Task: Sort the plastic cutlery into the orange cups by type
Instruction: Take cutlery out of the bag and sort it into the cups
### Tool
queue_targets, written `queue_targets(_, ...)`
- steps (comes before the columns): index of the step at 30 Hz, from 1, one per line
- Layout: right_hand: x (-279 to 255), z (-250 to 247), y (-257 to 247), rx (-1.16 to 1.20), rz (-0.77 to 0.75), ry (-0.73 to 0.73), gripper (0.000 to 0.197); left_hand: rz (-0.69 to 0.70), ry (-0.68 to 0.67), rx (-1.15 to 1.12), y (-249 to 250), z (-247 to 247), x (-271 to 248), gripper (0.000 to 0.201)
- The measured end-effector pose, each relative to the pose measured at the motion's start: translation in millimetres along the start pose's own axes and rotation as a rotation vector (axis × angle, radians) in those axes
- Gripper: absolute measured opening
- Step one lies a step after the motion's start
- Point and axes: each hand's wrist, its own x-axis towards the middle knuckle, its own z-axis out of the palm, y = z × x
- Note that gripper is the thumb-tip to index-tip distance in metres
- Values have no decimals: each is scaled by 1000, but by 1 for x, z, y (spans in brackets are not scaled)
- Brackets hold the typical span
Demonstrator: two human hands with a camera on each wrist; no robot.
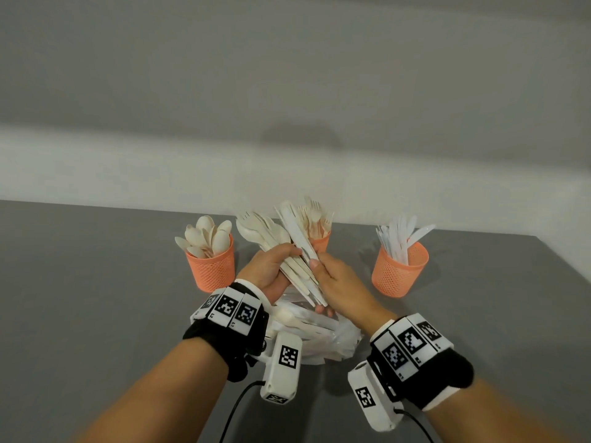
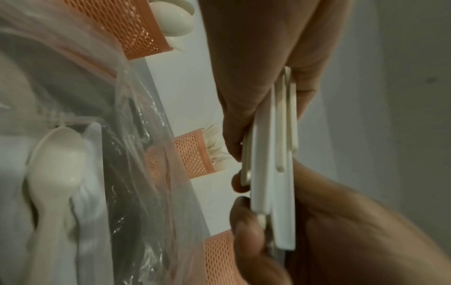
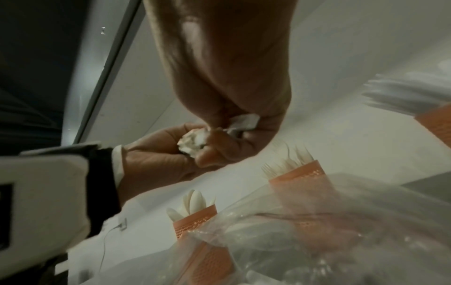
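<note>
My left hand [image 1: 271, 271] grips a fanned bundle of cream plastic cutlery [image 1: 271, 235] above the table, heads pointing away. My right hand [image 1: 339, 282] pinches a white knife [image 1: 295, 230] on the bundle's right side, thumb on its handle. In the left wrist view the handles [image 2: 268, 154] sit between both hands. The right wrist view shows handle ends [image 3: 194, 141] in my left fist. Three orange mesh cups stand behind: the left cup [image 1: 211, 268] holds spoons, the middle cup [image 1: 319, 243] forks, the right cup [image 1: 398, 271] white knives.
A clear plastic bag [image 1: 323, 337] with more cutlery lies on the grey table [image 1: 96, 282] right under my hands; a spoon [image 2: 58, 164] shows inside it. A pale wall runs along the table's far edge. Cables trail from both wrist cameras.
</note>
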Motion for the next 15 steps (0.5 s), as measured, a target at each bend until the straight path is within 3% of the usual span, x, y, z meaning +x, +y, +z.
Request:
queue_targets(6,0,-13,-3,162,123,-46,35,-25,-66,-60,-4,4,1,50)
queue_targets(9,-4,-15,-3,113,145,-113,32,0,1,-46,-7,6,3,39)
queue_targets(12,-5,-17,3,5,57,-84,26,44,100,8,-8,9,5,35)
queue_targets(15,0,-18,12,-93,-128,86,14,50,186,25,-8,11,9,41)
